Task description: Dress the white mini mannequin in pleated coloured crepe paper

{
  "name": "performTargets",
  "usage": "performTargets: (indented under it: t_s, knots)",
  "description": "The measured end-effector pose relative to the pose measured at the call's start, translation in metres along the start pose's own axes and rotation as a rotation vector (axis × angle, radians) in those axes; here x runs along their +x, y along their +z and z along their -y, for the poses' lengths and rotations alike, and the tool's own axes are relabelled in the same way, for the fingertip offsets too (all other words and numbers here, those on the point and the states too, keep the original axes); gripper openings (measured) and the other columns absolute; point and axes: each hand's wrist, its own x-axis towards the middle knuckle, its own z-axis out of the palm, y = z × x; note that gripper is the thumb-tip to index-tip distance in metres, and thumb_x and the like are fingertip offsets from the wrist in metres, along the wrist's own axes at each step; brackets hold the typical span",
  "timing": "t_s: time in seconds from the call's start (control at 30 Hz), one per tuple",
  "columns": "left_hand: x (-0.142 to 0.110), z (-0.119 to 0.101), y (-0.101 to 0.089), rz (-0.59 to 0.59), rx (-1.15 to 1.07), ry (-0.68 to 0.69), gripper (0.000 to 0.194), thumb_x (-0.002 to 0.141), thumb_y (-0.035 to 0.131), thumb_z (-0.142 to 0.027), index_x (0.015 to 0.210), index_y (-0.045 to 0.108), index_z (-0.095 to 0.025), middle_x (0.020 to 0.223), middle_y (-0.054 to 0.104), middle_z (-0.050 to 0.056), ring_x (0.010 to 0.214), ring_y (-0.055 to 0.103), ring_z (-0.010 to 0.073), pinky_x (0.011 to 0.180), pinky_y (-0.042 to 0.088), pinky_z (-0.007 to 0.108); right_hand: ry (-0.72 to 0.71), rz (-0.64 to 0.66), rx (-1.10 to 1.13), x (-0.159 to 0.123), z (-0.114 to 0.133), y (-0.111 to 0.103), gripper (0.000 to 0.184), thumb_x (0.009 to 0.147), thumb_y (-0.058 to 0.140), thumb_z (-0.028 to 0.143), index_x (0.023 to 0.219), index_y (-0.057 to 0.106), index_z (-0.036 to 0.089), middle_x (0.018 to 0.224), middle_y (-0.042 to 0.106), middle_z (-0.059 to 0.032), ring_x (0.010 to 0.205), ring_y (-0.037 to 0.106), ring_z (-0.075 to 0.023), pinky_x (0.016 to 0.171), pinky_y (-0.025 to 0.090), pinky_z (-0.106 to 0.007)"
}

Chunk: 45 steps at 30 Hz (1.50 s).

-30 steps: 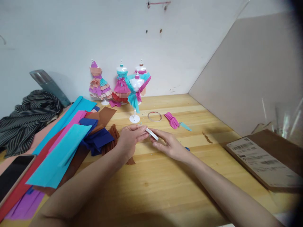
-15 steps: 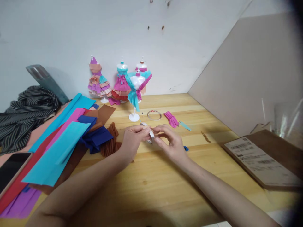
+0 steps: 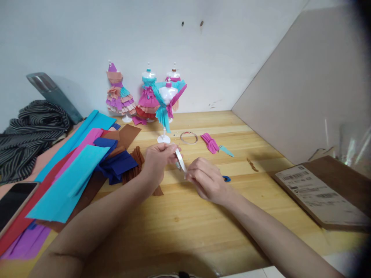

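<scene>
White roll (image 3: 180, 159) pinched at both ends!

Head view: my left hand (image 3: 158, 162) grips its upper end between thumb and fingers, while my right hand (image 3: 207, 180) has its fingertips pinched together at the lower end. The white roll is tilted, just in front of the white stand (image 3: 164, 139). And on the worktop (image 3: 176, 231), right of that stand: a thin ring (image 3: 189, 143), then pleated magenta paper (image 3: 210, 143) beside a teal strip (image 3: 226, 151).

Stacked paper sheets (image 3: 69, 181) and the phone (image 3: 17, 202) occupy the left of the table (image 3: 179, 231), dress forms (image 3: 168, 94) the far side, and the carton (image 3: 321, 193) the right.
</scene>
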Motion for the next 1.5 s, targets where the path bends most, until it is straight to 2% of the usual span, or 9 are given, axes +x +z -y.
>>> performTargets:
  t_s: [0.23,0.4,0.5,0.63,0.73,0.87,1.23,1.4,1.5]
  knots:
    - [0.010,-0.071,-0.028,-0.056,-0.184,0.057,0.019,0.087,0.052,-0.011,0.070,0.062,-0.010,0.063,0.070,0.007,0.051,0.063,0.0109,0.054,0.051,0.020,-0.016,0.321,-0.197,-0.004,-0.024,-0.004,0.027,0.094,0.035,0.004,0.078,0.053,0.016,0.072,0.055,-0.0067,0.068,0.044,-0.0175,0.061,0.038,-0.029]
    - [-0.017,-0.114,-0.042,0.040,-0.194,0.131,0.029,0.092,0.045,-0.012,0.070,0.063,-0.010,0.067,0.070,0.008,0.048,0.061,0.0075,0.046,0.049,0.013,0.172,0.324,-0.246,-0.016,-0.056,0.002,0.024,0.094,0.036,0.011,0.083,0.056,0.016,0.077,0.058,-0.0088,0.071,0.049,-0.0196,0.063,0.042,-0.031]
    - [-0.026,-0.121,-0.049,0.284,-0.045,0.101,0.016,0.081,0.066,-0.022,0.073,0.066,-0.008,0.059,0.067,0.005,0.043,0.058,0.0087,0.039,0.046,0.014,0.368,0.251,-0.100,-0.018,-0.069,-0.006,0.020,0.092,0.040,0.016,0.081,0.056,0.018,0.080,0.061,-0.0087,0.073,0.055,-0.0197,0.065,0.045,-0.032]
    - [-0.025,-0.115,-0.053,0.507,0.116,0.071,0.028,0.066,0.081,-0.032,0.071,0.068,-0.009,0.055,0.066,0.005,0.045,0.060,0.0121,0.037,0.046,0.015,0.686,0.267,0.132,-0.016,-0.079,-0.041,0.017,0.086,0.048,0.028,0.090,0.061,0.018,0.089,0.069,-0.0088,0.077,0.063,-0.0207,0.069,0.048,-0.033]
    - [-0.021,-0.110,-0.052,0.508,0.143,0.088,0.025,0.065,0.082,-0.032,0.068,0.069,-0.011,0.066,0.071,0.008,0.048,0.063,0.0139,0.039,0.049,0.018,0.805,0.515,0.132,-0.020,-0.075,-0.066,0.015,0.078,0.056,0.028,0.088,0.063,0.018,0.082,0.069,-0.0057,0.072,0.063,-0.0203,0.066,0.047,-0.030]
    - [-0.021,-0.110,-0.051,0.480,0.165,0.084,0.025,0.059,0.084,-0.033,0.065,0.069,-0.013,0.072,0.073,0.010,0.045,0.062,0.0156,0.036,0.046,0.020,0.695,0.790,0.038,-0.035,-0.052,-0.063,0.025,0.066,0.059,0.011,0.089,0.063,0.020,0.091,0.067,-0.0069,0.080,0.062,-0.0218,0.067,0.045,-0.029]
    - [-0.012,-0.101,-0.055,0.566,0.304,0.034,0.031,0.058,0.084,-0.040,0.065,0.069,-0.015,0.074,0.073,0.013,0.045,0.063,0.0182,0.041,0.051,0.027,0.773,0.633,-0.177,-0.054,-0.020,-0.038,0.007,0.079,0.044,0.014,0.077,0.046,0.020,0.077,0.063,-0.0074,0.068,0.059,-0.0207,0.063,0.039,-0.031]
    - [-0.008,-0.098,-0.056,0.542,0.264,0.045,0.028,0.058,0.084,-0.038,0.065,0.068,-0.015,0.074,0.073,0.012,0.046,0.063,0.0172,0.040,0.051,0.025,1.093,0.347,0.469,-0.045,-0.008,-0.032,0.017,0.088,0.043,0.036,0.080,0.036,0.023,0.069,0.063,-0.0028,0.049,0.054,-0.0146,0.050,0.038,-0.027]
    - [-0.009,-0.098,-0.053,0.544,0.267,0.027,0.030,0.056,0.085,-0.038,0.064,0.068,-0.015,0.073,0.073,0.012,0.045,0.064,0.0174,0.041,0.051,0.025,1.129,0.247,0.809,-0.031,0.005,-0.030,0.025,0.089,0.043,0.045,0.083,0.036,0.022,0.068,0.061,0.0003,0.041,0.041,-0.0089,0.042,0.030,-0.022]
